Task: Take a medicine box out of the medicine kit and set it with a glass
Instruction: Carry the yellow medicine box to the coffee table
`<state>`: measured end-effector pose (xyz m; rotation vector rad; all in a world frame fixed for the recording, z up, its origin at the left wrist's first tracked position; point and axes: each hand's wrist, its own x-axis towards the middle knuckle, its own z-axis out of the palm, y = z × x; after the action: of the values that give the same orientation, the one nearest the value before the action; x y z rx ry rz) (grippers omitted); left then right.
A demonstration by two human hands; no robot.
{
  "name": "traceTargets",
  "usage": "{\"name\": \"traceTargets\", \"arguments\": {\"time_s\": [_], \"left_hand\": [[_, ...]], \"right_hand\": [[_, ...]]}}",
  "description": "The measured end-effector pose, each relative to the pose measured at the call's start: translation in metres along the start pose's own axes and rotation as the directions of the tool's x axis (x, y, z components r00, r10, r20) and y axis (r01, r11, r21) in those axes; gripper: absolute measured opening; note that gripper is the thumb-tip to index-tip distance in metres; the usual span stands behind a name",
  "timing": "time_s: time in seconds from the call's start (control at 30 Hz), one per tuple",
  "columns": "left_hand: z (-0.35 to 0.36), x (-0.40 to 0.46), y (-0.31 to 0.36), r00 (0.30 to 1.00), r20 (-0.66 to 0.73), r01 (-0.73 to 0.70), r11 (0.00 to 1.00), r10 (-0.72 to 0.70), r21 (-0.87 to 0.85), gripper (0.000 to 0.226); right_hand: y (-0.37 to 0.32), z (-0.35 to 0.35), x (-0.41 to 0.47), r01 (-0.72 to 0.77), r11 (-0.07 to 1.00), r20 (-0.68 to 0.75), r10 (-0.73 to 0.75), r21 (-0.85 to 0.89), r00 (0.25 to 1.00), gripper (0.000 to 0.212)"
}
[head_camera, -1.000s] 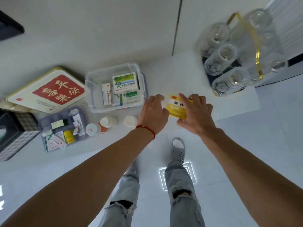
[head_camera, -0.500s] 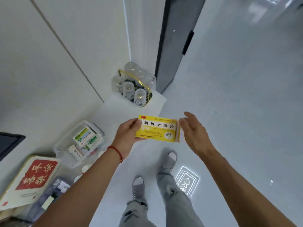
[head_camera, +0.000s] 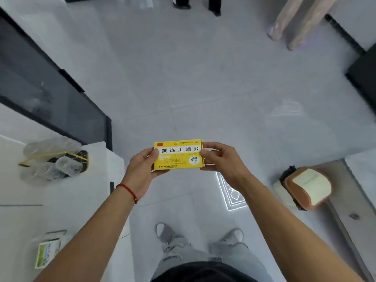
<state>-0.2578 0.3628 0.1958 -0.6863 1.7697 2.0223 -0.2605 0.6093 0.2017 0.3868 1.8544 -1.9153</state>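
A yellow medicine box [head_camera: 178,157] with black characters on a white band hangs in the air over the floor, face up toward me. My left hand [head_camera: 142,169] grips its left end, thumb on top. My right hand [head_camera: 219,159] pinches its right end. The clear medicine kit [head_camera: 48,249] with a green and white box inside sits at the lower left on the white counter [head_camera: 67,200]. Several clear glasses [head_camera: 65,163] lie in a black tray with a gold frame on the counter's far end, left of the box.
A dark glass panel [head_camera: 50,98] stands behind the counter at left. A brown and white object [head_camera: 307,188] rests on a grey surface at right. Someone's feet [head_camera: 195,5] show at the top edge. My own feet [head_camera: 199,237] stand on the pale tiled floor.
I have turned away from the counter toward the open floor. My right hand, which was open beside the box, now pinches its right end, so both hands hold it.
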Motion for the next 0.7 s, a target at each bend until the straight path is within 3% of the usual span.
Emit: {"name": "traceTargets", "arguments": {"time_s": [0.17, 0.3, 0.47, 0.6, 0.7], "left_hand": [[0.173, 0.004, -0.016, 0.971, 0.226, 0.008, 0.96, -0.074, 0.279, 0.027], [0.306, 0.001, -0.036, 0.912, 0.389, -0.064, 0.891, -0.131, 0.449, 0.026], [0.484, -0.001, -0.068, 0.717, 0.638, -0.246, 0.755, -0.28, 0.608, 0.028], [0.603, 0.002, -0.09, 0.633, 0.688, -0.327, 0.683, -0.355, 0.653, 0.03], [0.681, 0.011, -0.105, 0.533, 0.733, -0.36, 0.671, -0.423, 0.648, 0.04]], "right_hand": [[0.035, -0.164, -0.063, -0.028, 0.98, -0.187, 0.066, 0.196, 0.98, 0.026], [0.063, -0.271, -0.116, 0.0, 0.951, -0.402, 0.131, 0.309, 0.906, 0.023], [0.099, -0.39, -0.182, 0.114, 0.901, -0.711, 0.246, 0.418, 0.658, 0.016], [0.117, -0.458, -0.211, 0.182, 0.873, -0.825, 0.331, 0.452, 0.458, 0.019], [0.123, -0.504, -0.22, 0.206, 0.873, -0.876, 0.369, 0.442, 0.311, 0.02]]}}
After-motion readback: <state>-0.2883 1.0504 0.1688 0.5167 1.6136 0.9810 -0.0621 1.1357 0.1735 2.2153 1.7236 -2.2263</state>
